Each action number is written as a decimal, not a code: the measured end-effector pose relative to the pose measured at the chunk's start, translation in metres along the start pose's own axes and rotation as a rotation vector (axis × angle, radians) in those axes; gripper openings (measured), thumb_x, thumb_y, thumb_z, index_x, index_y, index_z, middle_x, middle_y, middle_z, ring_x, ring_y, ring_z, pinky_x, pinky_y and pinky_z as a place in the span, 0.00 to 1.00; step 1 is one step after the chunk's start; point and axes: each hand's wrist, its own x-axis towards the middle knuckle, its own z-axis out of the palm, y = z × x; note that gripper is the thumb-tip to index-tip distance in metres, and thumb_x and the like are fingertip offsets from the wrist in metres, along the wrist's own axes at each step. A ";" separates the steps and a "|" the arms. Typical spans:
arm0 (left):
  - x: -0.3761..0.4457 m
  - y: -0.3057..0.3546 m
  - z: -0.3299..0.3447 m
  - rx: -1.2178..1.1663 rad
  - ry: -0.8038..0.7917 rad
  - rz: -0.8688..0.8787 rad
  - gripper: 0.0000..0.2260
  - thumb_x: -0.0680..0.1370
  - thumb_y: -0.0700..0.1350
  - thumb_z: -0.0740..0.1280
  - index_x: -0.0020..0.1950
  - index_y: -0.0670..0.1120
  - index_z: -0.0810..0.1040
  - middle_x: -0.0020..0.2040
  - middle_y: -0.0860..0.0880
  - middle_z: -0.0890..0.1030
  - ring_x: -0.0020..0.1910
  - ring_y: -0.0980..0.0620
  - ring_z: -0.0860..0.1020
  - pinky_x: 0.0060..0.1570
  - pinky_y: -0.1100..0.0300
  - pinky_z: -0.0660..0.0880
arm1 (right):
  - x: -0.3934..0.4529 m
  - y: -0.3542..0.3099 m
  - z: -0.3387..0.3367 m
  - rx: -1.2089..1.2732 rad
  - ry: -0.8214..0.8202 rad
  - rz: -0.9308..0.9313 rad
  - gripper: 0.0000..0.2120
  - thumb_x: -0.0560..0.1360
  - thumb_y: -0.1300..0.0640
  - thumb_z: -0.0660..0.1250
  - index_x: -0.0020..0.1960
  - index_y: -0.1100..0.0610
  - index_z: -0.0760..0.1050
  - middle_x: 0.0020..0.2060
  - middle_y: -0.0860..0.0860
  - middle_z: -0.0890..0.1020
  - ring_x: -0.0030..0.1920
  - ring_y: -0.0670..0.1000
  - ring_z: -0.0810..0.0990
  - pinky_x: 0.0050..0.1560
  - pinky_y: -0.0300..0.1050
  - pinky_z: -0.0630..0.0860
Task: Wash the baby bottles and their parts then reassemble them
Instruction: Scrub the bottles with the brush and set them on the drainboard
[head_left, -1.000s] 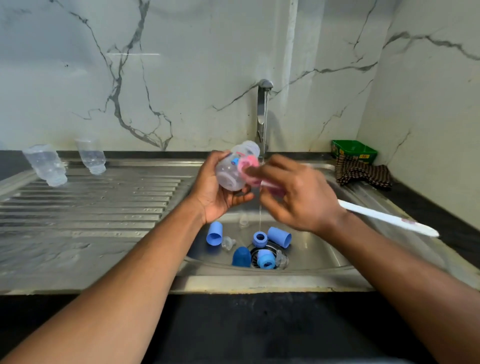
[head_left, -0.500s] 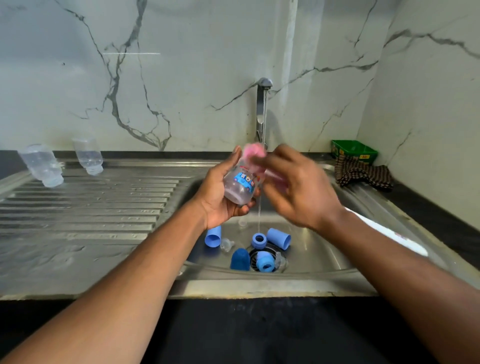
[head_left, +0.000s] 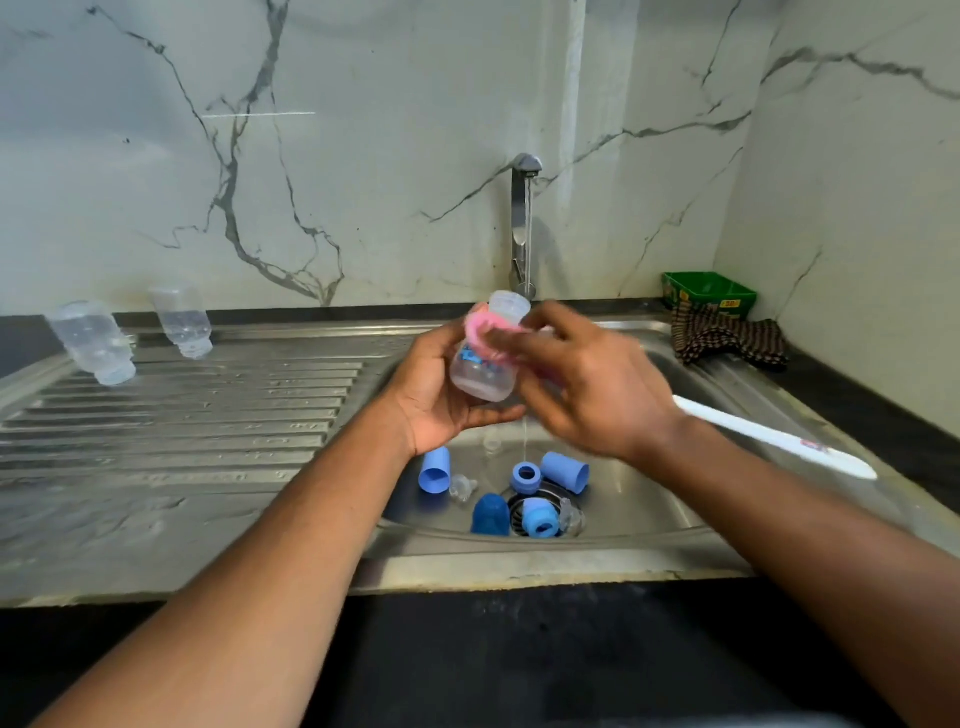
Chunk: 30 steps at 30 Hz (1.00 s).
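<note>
The clear plastic baby bottle (head_left: 480, 371) carries blue print, too blurred to read. The green rectangular plastic box (head_left: 709, 293) has yellow labels, equally illegible.

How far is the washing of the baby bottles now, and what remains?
Looks done: two clear bottles rest on the drainboard. In hand: the left hand holds a third bottle while the right hand rubs it with a pink scrubber. Left: blue caps, rings and clear nipples lie in the sink, unwashed it seems; nothing reassembled.
</note>
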 end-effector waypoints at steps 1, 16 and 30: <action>0.000 0.001 0.001 0.007 0.011 -0.022 0.18 0.77 0.58 0.64 0.55 0.45 0.81 0.46 0.45 0.84 0.44 0.47 0.82 0.46 0.47 0.82 | 0.004 0.006 -0.001 -0.022 0.071 0.079 0.21 0.76 0.50 0.60 0.67 0.50 0.76 0.51 0.53 0.78 0.36 0.59 0.80 0.29 0.43 0.70; -0.002 -0.002 0.005 -0.147 -0.021 -0.032 0.21 0.79 0.59 0.60 0.52 0.42 0.79 0.40 0.43 0.82 0.37 0.47 0.80 0.35 0.55 0.81 | -0.008 -0.002 0.003 0.060 0.026 -0.147 0.21 0.76 0.53 0.62 0.67 0.56 0.77 0.47 0.55 0.79 0.32 0.58 0.79 0.27 0.50 0.76; 0.003 0.002 0.005 -0.282 -0.069 0.103 0.23 0.80 0.58 0.58 0.50 0.40 0.80 0.40 0.42 0.80 0.32 0.48 0.78 0.36 0.56 0.80 | 0.005 0.013 0.002 0.045 0.151 0.068 0.20 0.75 0.54 0.62 0.65 0.55 0.78 0.47 0.54 0.79 0.37 0.59 0.80 0.30 0.50 0.77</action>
